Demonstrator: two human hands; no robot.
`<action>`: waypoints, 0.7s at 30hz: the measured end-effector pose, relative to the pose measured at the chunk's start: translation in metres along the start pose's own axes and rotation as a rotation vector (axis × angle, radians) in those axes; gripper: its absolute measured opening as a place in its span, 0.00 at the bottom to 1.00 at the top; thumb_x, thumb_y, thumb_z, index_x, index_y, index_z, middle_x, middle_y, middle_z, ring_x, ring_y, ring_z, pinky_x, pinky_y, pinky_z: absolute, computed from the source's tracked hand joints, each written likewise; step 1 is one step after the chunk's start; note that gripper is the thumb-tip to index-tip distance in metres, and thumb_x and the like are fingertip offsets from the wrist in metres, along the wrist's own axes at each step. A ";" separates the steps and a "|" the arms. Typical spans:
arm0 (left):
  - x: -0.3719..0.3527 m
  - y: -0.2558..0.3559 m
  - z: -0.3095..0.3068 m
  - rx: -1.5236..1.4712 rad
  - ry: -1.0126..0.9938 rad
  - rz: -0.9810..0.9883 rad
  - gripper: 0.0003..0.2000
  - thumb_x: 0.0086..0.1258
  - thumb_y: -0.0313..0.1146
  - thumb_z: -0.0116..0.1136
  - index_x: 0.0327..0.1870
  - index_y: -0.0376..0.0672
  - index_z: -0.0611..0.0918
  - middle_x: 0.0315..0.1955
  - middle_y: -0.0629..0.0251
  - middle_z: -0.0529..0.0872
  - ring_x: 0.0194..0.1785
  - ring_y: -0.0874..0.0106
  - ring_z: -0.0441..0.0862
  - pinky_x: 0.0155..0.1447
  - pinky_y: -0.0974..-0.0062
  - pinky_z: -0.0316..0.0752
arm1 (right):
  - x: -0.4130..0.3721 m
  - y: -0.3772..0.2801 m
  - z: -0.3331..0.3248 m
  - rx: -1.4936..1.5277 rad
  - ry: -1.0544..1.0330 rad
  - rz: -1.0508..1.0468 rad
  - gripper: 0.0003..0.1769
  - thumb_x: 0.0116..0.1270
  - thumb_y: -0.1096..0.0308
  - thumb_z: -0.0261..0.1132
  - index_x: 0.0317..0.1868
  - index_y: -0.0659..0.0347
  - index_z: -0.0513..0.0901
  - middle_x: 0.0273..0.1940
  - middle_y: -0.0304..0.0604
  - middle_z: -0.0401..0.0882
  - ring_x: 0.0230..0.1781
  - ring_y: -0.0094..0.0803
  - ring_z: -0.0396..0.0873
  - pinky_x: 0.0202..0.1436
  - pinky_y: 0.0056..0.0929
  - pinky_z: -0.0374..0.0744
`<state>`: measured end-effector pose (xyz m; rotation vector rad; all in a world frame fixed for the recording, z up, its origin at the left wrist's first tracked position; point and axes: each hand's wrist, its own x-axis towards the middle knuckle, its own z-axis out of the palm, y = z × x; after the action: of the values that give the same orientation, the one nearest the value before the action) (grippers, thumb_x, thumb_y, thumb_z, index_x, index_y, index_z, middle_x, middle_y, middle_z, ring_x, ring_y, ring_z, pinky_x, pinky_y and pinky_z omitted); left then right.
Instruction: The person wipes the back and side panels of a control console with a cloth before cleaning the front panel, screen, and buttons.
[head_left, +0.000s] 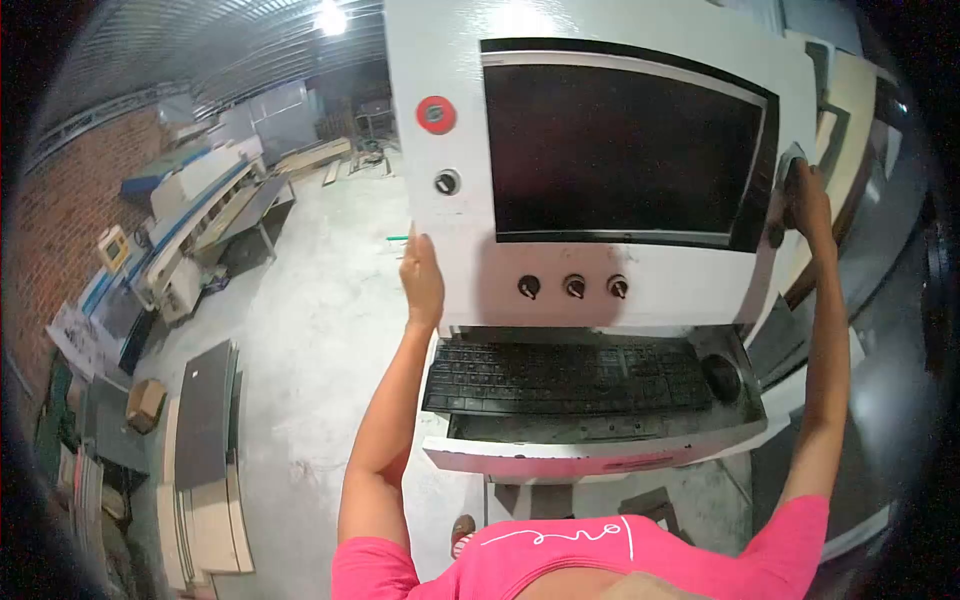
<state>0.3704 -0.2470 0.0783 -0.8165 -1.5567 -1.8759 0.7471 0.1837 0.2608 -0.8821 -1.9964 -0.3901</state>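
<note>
Gripping control panel [452, 255] from both sides, our left hand [422, 282] clasped on its left edge, our right hand [808, 205] pressing grey rag [792, 160] against its right edge, keyboard [560, 375] below.

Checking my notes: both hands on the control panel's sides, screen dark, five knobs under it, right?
No: the head view shows three knobs under the dark screen, not five. The left hand and right hand rest on the sides of the control panel.
</note>
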 end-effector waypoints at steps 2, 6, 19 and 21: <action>0.001 -0.001 0.002 -0.010 0.040 0.070 0.22 0.78 0.43 0.40 0.46 0.27 0.76 0.30 0.63 0.75 0.38 0.75 0.67 0.43 0.73 0.67 | 0.000 -0.028 -0.005 0.233 0.021 -0.141 0.24 0.62 0.75 0.59 0.60 0.61 0.69 0.53 0.54 0.74 0.52 0.51 0.76 0.55 0.42 0.75; 0.003 -0.009 -0.005 0.042 -0.073 -0.008 0.22 0.78 0.42 0.40 0.53 0.27 0.74 0.35 0.60 0.78 0.41 0.73 0.70 0.48 0.73 0.68 | -0.004 -0.138 -0.035 0.599 0.180 -0.377 0.24 0.63 0.73 0.62 0.60 0.63 0.70 0.53 0.51 0.75 0.55 0.46 0.76 0.57 0.37 0.74; 0.010 -0.008 -0.021 -0.091 -0.283 0.118 0.24 0.78 0.42 0.39 0.67 0.36 0.67 0.61 0.47 0.71 0.66 0.55 0.67 0.69 0.66 0.59 | 0.077 -0.459 -0.099 0.428 0.453 -0.685 0.07 0.61 0.68 0.60 0.38 0.61 0.79 0.38 0.54 0.77 0.39 0.49 0.80 0.41 0.43 0.78; 0.011 -0.005 -0.025 -0.096 -0.316 0.162 0.24 0.78 0.42 0.39 0.67 0.37 0.67 0.62 0.47 0.71 0.67 0.54 0.66 0.69 0.65 0.58 | 0.078 -0.467 -0.091 0.369 0.408 -0.680 0.09 0.61 0.67 0.61 0.40 0.60 0.80 0.38 0.54 0.78 0.40 0.49 0.80 0.41 0.42 0.78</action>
<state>0.3567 -0.2713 0.0803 -1.2950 -1.5362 -1.7776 0.4414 -0.1599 0.4051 0.1254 -1.8447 -0.5057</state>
